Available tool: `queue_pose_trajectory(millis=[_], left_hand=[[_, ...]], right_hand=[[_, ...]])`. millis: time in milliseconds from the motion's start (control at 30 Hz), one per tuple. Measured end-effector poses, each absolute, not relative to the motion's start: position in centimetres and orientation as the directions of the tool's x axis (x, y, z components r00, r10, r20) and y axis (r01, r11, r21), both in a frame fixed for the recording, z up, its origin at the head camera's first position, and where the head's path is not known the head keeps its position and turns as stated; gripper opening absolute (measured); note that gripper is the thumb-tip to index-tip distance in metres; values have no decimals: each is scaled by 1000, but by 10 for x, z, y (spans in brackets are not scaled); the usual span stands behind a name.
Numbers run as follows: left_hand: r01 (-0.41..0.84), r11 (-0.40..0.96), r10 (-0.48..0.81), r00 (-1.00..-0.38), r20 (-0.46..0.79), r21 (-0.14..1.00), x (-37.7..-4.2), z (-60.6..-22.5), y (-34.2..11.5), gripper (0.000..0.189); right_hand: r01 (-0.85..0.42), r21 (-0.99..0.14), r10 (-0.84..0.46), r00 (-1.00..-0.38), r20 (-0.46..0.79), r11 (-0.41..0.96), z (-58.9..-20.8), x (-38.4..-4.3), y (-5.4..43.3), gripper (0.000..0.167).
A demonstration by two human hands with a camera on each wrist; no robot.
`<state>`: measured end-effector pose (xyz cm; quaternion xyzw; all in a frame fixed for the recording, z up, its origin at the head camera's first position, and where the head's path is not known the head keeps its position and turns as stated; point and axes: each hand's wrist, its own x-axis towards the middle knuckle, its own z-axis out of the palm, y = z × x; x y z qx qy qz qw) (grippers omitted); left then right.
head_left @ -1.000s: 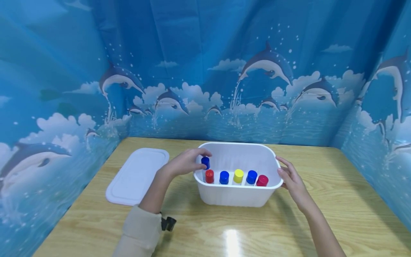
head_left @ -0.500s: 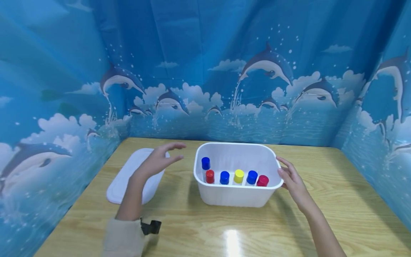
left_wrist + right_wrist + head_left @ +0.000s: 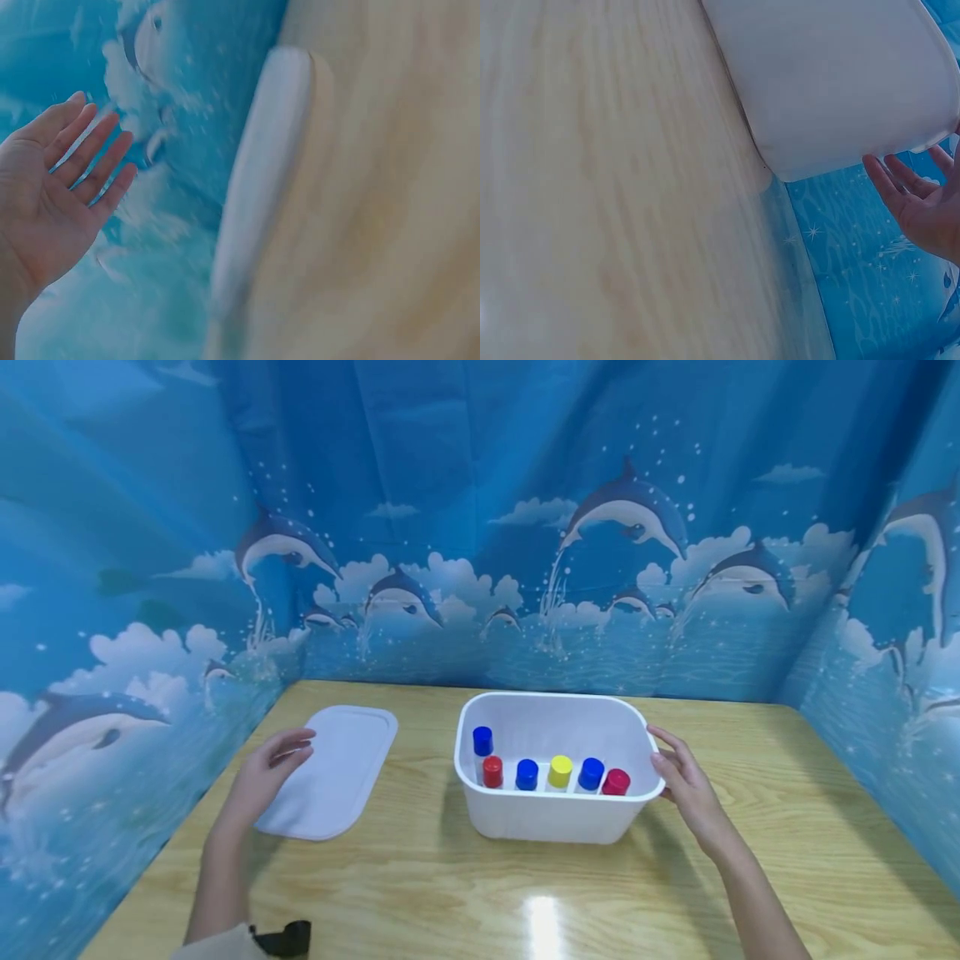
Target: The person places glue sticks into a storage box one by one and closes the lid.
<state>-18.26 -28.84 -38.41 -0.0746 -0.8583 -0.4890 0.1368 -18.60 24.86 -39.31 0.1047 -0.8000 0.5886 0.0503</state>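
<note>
My left hand hovers over the left edge of a flat white lid, holding nothing. Its fingers are spread in the left wrist view, apart from the lid's pale edge. At the right end of a white plastic bin, my right hand holds the rim, thumb over the edge and fingers against the outside wall. Inside the bin stand several bottles with coloured caps: a blue cap at the left, a red cap before it, a yellow cap mid-row. The bin's front wall hides the bottles' lower parts.
The wooden table carries the lid on the left and the bin right of centre. A blue curtain printed with dolphins surrounds the table's back and sides. A black wrist strap shows by the left sleeve.
My left hand has let go of the blue-capped bottle in the bin's left corner and moved left, across the lid to its far side. The right hand has stayed on the bin.
</note>
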Motion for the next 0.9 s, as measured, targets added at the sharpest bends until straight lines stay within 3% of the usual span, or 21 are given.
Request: queue_pose_trajectory(millis=[100, 233, 467, 900], left_hand=[[288, 451, -69, -932, 355, 845, -177, -398, -302, 36], [259, 484, -161, -913, 376, 836, -170, -412, -317, 34], [-20, 481, -326, -932, 157, 877, -162, -426, -332, 50], [-135, 667, -292, -952, 91, 733, -166, -454, -346, 47]], right_hand=[[-223, -933, -108, -974, 200, 284, -392, -186, 249, 50], [-216, -933, -109, -975, 192, 286, -392, -186, 249, 50], [-200, -933, -104, -979, 176, 301, -392, -186, 249, 51], [-200, -932, -107, -979, 175, 302, -392, -185, 249, 51]])
